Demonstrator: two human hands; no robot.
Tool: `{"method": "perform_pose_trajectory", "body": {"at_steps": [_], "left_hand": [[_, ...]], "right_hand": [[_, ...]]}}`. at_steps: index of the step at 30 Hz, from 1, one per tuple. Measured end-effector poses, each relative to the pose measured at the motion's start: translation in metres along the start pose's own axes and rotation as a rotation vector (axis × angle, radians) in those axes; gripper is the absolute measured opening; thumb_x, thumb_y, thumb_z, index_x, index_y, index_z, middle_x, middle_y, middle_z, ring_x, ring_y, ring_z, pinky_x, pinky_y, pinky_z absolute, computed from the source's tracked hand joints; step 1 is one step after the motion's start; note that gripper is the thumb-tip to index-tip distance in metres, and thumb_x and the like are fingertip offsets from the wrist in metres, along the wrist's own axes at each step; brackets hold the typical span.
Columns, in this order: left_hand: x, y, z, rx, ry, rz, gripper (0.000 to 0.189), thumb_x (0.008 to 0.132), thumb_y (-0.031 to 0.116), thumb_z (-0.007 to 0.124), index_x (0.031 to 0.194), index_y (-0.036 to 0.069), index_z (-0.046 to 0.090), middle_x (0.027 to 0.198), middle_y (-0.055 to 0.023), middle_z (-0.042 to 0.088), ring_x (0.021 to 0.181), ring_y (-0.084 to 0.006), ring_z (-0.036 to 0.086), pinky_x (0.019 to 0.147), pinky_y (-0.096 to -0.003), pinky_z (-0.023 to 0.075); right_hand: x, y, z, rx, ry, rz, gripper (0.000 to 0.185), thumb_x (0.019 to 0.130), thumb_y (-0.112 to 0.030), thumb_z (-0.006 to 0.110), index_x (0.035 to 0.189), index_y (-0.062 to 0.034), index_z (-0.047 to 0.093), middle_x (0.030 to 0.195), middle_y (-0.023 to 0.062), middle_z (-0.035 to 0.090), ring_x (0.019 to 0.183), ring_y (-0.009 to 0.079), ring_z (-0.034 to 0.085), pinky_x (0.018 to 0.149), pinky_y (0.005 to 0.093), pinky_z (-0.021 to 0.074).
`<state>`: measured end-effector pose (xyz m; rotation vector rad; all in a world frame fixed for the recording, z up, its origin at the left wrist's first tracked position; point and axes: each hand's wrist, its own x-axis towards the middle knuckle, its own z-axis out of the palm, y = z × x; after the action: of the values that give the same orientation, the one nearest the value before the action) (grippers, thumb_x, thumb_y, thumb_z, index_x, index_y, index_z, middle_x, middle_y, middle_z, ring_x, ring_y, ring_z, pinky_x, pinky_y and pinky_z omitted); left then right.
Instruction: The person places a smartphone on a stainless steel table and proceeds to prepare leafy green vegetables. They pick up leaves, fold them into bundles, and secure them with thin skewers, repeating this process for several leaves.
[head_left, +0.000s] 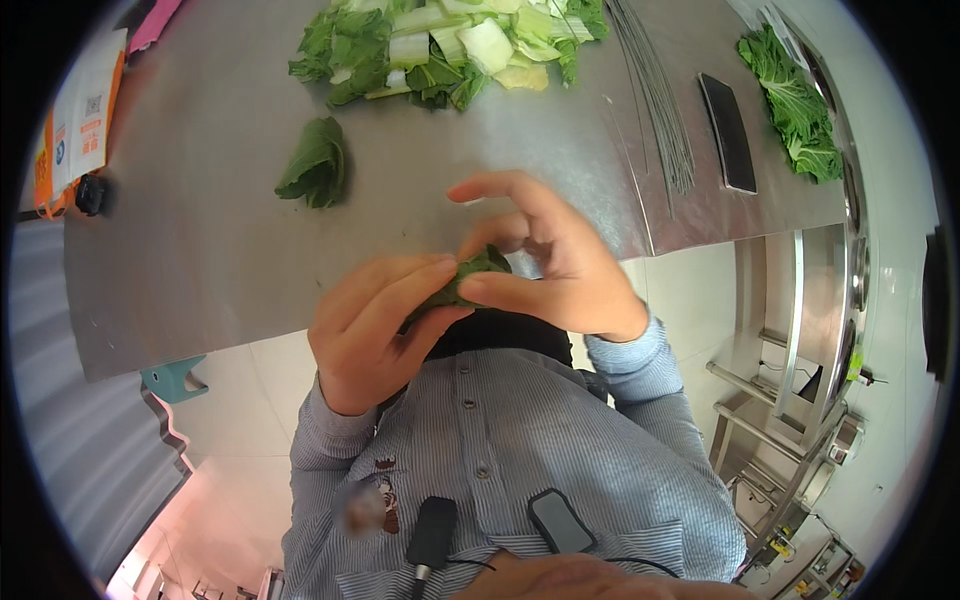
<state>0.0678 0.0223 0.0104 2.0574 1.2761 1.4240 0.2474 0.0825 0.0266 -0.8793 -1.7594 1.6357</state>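
Between my hands, just past the near edge of the metal table (225, 262), is a rolled green leaf (485, 262). My left hand (382, 322) wraps its lower left end, fingers on top and thumb beneath. At the other end, my right hand (555, 255) presses the leaf with its thumb, while the index finger is raised and bent. Part of the leaf is hidden by my fingers. Farther up the table, a separate folded leaf (313, 165) lies by itself. Behind it is a pile of cut leafy greens (450, 49) with pale stem pieces.
At the right lie a bundle of thin grey-green wires or stems (656, 97), a dark phone-like slab (727, 133) and large green leaves (795, 109). An orange and white bag (82, 120) and a small black object (91, 195) sit at the left edge. Metal framing (795, 330) stands right.
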Motion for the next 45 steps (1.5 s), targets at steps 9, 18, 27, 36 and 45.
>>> {"method": "perform_pose_trajectory", "body": {"at_steps": [9, 18, 27, 36, 45], "left_hand": [[-0.006, -0.018, -0.014, -0.744, 0.316, -0.668, 0.025, 0.088, 0.005, 0.053, 0.110, -0.004, 0.054, 0.079, -0.0152, 0.062, 0.054, -0.0140, 0.055, 0.044, -0.0216, 0.0429], [0.002, -0.032, -0.013, -1.029, 0.455, -0.702, 0.013, 0.089, 0.007, 0.053, 0.099, 0.000, 0.049, 0.078, -0.0131, 0.063, 0.044, -0.0120, 0.050, 0.035, -0.0216, 0.0336], [0.004, -0.039, -0.014, -0.838, 0.486, -0.657, 0.016, 0.091, 0.007, 0.049, 0.103, -0.003, 0.046, 0.088, -0.0226, 0.060, 0.049, -0.0138, 0.050, 0.040, -0.0229, 0.0389], [0.005, -0.037, -0.015, -0.983, 0.671, -0.592, 0.018, 0.086, 0.003, 0.057, 0.099, -0.003, 0.047, 0.075, -0.0119, 0.061, 0.052, -0.0154, 0.055, 0.046, -0.0247, 0.0439], [0.001, -0.036, -0.014, -0.895, 0.664, -0.542, 0.016, 0.087, 0.001, 0.055, 0.100, -0.002, 0.048, 0.084, -0.0125, 0.061, 0.059, -0.0170, 0.054, 0.046, -0.0254, 0.0400]], "right_hand": [[0.002, -0.002, -0.087, -0.965, 0.571, -0.016, 0.023, 0.078, -0.018, 0.067, 0.092, -0.0009, 0.060, 0.068, 0.0093, 0.059, 0.057, 0.0191, 0.054, 0.054, 0.0290, 0.0435], [-0.008, 0.028, -0.090, -0.835, 0.705, -0.025, 0.023, 0.090, -0.014, 0.051, 0.109, -0.0010, 0.058, 0.058, 0.0054, 0.050, 0.051, 0.0088, 0.042, 0.048, 0.0247, 0.0343], [-0.067, 0.012, -0.018, -0.580, 0.037, -0.403, 0.037, 0.074, 0.002, 0.053, 0.110, 0.0087, 0.057, 0.061, 0.0111, 0.057, 0.044, 0.0193, 0.049, 0.045, 0.0302, 0.0402], [-0.085, 0.036, 0.005, -0.482, 0.004, -0.228, 0.041, 0.075, 0.008, 0.052, 0.116, 0.0066, 0.055, 0.046, 0.0031, 0.036, 0.037, 0.0133, 0.035, 0.040, 0.0279, 0.0305], [-0.088, 0.037, 0.005, -0.487, 0.008, -0.163, 0.041, 0.076, 0.009, 0.051, 0.117, 0.0050, 0.055, 0.046, 0.0028, 0.037, 0.037, 0.0124, 0.036, 0.040, 0.0262, 0.0304]]}}
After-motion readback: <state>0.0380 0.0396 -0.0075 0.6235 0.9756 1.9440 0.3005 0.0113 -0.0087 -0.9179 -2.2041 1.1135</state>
